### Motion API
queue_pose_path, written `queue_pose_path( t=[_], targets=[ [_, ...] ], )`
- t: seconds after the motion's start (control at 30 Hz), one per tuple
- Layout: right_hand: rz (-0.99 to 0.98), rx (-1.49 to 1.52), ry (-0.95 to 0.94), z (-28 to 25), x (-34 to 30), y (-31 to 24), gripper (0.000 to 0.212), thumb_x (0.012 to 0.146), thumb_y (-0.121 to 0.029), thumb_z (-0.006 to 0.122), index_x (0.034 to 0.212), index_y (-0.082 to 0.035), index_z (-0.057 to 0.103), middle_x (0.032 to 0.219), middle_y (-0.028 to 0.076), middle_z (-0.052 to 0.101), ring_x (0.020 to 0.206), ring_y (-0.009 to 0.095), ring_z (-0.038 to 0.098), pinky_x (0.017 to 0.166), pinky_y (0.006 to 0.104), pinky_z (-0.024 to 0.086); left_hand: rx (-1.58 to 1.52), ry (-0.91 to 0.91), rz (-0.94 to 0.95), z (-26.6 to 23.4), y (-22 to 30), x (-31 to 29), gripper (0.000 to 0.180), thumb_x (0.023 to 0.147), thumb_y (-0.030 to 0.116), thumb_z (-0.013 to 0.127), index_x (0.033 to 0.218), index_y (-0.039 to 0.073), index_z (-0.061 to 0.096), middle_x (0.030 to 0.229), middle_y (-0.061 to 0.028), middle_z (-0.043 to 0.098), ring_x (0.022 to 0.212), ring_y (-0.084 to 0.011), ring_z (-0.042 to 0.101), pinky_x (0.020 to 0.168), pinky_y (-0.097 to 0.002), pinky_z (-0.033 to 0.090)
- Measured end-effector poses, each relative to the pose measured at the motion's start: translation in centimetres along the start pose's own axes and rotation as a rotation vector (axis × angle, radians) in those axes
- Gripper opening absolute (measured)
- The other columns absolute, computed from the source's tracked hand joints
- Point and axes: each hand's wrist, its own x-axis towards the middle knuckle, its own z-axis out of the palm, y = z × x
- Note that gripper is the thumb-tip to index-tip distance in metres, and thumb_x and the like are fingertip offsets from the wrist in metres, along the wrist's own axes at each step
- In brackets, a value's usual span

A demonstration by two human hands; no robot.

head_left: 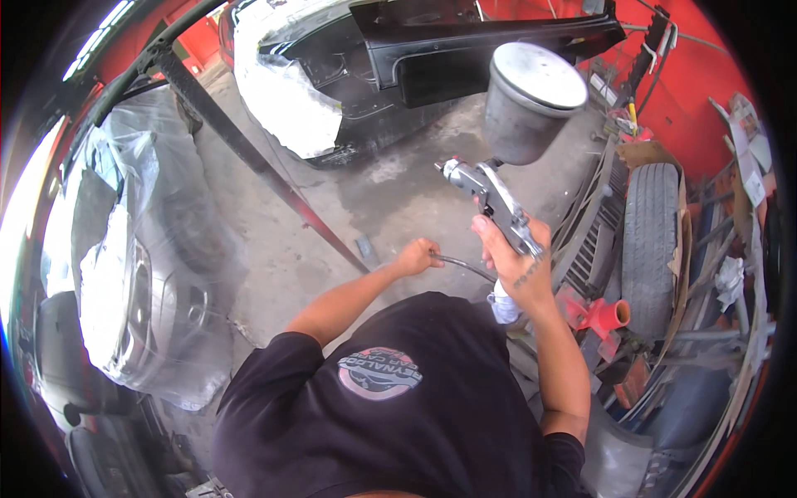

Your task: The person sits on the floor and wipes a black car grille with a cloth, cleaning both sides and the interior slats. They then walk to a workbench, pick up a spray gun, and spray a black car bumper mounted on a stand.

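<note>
My right hand [516, 253] is wrapped round the grip of a metal spray gun [502, 199], held up in front of me at right of centre. Its nozzle points up and to the left. A big grey paint cup [525, 124] with a pale lid sits on top of the gun, tilted. In my left hand [418, 258], closed beside the middle of the picture, is a dark air hose [465, 264]. It runs across towards my right hand, where its end is hidden. A crumpled white cloth or paper [503, 305] shows just below my right wrist.
A black car panel [490, 51] lies ahead, beside a car body with white masking [290, 108]. Plastic sheeting [178, 249] covers a car part at left. A dark metal bar [257, 162] slants across the floor. At right are a tyre [650, 241], a slatted grille [594, 241] and a red plastic piece [594, 315].
</note>
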Motion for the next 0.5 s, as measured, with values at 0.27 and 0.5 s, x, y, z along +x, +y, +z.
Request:
queue_pose_path(
  t=[0.27,0.5],
  targets=[
    [0.197,-0.059,0.198,-0.6,1.8,7.5,0.027,0.099,-0.024,0.071,0.092,0.001,0.068,0.066,-0.001,0.058,0.059,0.008,0.051,0.055,0.0311,0.043,0.158,-0.048,-0.011,-0.1,-1.5,-1.5,0.032,0.076,0.032,0.09,0.095,0.009,0.078,0.086,-0.016,0.074,0.086,-0.0349,0.071,0.078,-0.0456,0.055],
    [-0.043,0.013,0.018,-2.3,1.2,4.1,0.025,0.095,-0.019,0.075,0.109,0.002,0.073,0.072,0.004,0.062,0.067,0.01,0.055,0.063,0.0296,0.047,0.049,-0.066,-0.065,-0.4,-0.6,-2.1,0.032,0.076,0.03,0.09,0.092,0.006,0.077,0.087,-0.0182,0.073,0.086,-0.0352,0.07,0.078,-0.0444,0.053]
  ],
)
